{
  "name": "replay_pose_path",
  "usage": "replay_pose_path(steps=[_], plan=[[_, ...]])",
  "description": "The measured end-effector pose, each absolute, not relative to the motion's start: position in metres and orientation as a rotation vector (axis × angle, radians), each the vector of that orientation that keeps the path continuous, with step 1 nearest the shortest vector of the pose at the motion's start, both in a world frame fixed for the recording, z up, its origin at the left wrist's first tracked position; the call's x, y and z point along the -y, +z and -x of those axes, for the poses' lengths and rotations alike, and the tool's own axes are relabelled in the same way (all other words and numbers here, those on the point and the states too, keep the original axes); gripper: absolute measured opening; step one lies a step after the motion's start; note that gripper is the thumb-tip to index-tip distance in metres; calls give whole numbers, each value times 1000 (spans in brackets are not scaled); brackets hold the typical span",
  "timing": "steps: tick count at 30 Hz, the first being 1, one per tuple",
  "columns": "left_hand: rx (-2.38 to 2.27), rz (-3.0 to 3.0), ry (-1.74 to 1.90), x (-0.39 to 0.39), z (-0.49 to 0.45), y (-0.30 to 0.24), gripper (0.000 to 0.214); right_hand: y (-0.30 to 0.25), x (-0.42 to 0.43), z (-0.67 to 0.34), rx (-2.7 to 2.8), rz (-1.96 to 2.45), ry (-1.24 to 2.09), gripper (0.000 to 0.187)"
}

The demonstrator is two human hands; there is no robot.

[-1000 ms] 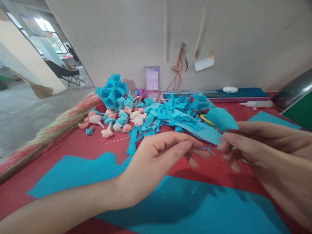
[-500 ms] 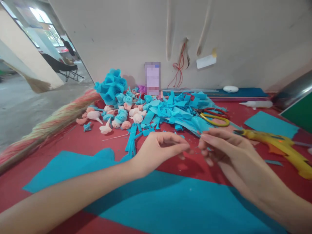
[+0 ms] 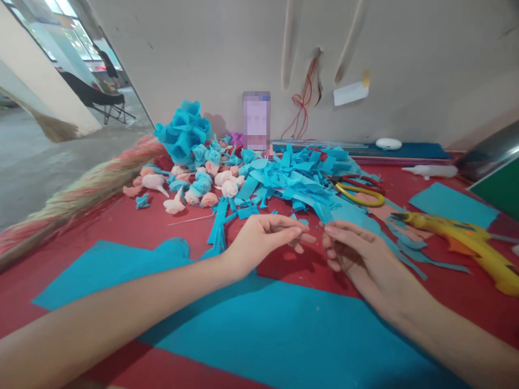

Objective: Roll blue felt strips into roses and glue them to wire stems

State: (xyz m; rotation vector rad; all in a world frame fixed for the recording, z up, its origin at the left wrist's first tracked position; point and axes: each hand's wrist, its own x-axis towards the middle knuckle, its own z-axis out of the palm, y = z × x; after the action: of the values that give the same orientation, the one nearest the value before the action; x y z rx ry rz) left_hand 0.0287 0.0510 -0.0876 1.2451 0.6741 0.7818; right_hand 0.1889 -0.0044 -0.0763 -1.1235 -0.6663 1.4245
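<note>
Both hands hover close together over the red tabletop, fingertips facing each other with a small gap between. Thumb and forefinger of my left hand (image 3: pixel 270 240) come together in a pinch, the other fingers loosely curled; whatever lies between them is too small to make out. My right hand (image 3: pixel 360 251) also pinches, its thumb pressed on the forefinger, and I cannot make out anything held there. Behind the fingertips lies a heap of cut blue paper strips (image 3: pixel 287 181). Below the hands a large blue paper sheet (image 3: pixel 292 324) spreads flat across the table's front.
Rolled paper flowers (image 3: pixel 230 188) in pink, white and blue lie at left, beside a blue flower bunch (image 3: pixel 184 132). Yellow-handled scissors (image 3: pixel 360 195), a yellow glue gun (image 3: pixel 458 232) and a white bottle (image 3: pixel 433 171) are at right. A phone (image 3: pixel 256 121) leans on the wall.
My hands remain close together with slightly shifted fingers; my right hand has moved a little left. More blue strips show beside the glue gun. The whole view has shifted slightly.
</note>
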Motion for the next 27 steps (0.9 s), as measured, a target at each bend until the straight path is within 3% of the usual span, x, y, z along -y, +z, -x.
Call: replay_pose_path(steps=[27], plan=[[-477,-1129,794,-50,-27,-96,13,-86,8,-187,715,1138,1444,21]])
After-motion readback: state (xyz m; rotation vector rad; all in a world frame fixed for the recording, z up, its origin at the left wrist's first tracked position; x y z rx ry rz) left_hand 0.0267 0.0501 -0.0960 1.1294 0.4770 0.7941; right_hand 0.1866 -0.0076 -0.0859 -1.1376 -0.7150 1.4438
